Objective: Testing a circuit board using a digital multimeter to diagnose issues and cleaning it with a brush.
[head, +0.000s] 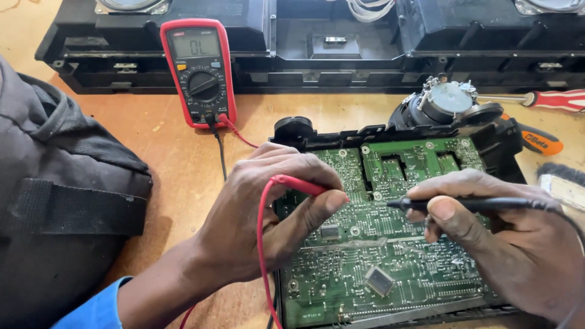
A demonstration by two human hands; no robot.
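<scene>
A green circuit board [390, 268] lies in a black frame on the wooden bench. My left hand [268, 213] pinches a red test probe [304, 184], tip down near the board's upper middle. My right hand [506, 237] holds a black test probe [463, 204] level, its tip pointing left towards the red one. Both leads run back to a red multimeter [198, 70] standing behind the board; the red lead [261, 256] loops down past my left wrist.
A large black device housing [341, 67] spans the back of the bench. A dark bag [61, 195] fills the left side. A round black part with a metal cap [445, 103] and two screwdrivers [542, 143] lie at the right.
</scene>
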